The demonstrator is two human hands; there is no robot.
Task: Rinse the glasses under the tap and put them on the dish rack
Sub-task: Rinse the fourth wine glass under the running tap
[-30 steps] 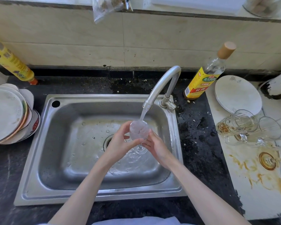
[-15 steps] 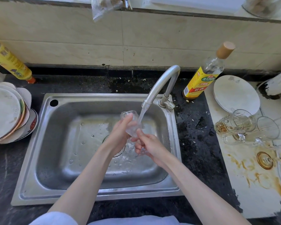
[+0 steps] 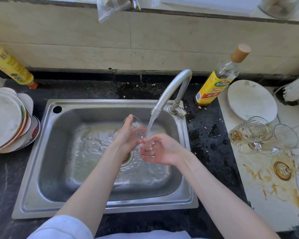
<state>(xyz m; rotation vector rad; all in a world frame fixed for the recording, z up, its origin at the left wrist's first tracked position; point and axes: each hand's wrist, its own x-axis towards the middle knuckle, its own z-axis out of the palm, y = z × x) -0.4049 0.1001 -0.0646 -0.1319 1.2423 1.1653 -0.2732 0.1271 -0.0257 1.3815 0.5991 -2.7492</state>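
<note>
Holding a clear stemmed glass (image 3: 135, 126) tilted over the steel sink (image 3: 47, 152), the left hand (image 3: 128, 137) has its fingers curled round the bowl, the rim pointing up and away toward the far left, above the fingertips. The right hand (image 3: 160, 150) sits just beside it, palm turned up, its fingers bent loosely round the lower end of the glass, where the foot shows only as a faint blurred disc; how tightly it grips there cannot be told for sure, though the fingers do close on it. Water (image 3: 149, 125) runs from the curved tap (image 3: 171, 90) and strikes between the two hands, at the narrow part of the glass. The glass hangs above the sink basin, near the drain (image 3: 128, 158), touching nothing but the hands. To the right, on a stained pale board (image 3: 266, 195), several other glasses (image 3: 252, 133) lie on their sides, near a white plate (image 3: 251, 100). A yellow-labelled bottle (image 3: 217, 81) stands behind the tap. A stack of plates (image 3: 5, 119) rests on the counter to the left of the sink.
</note>
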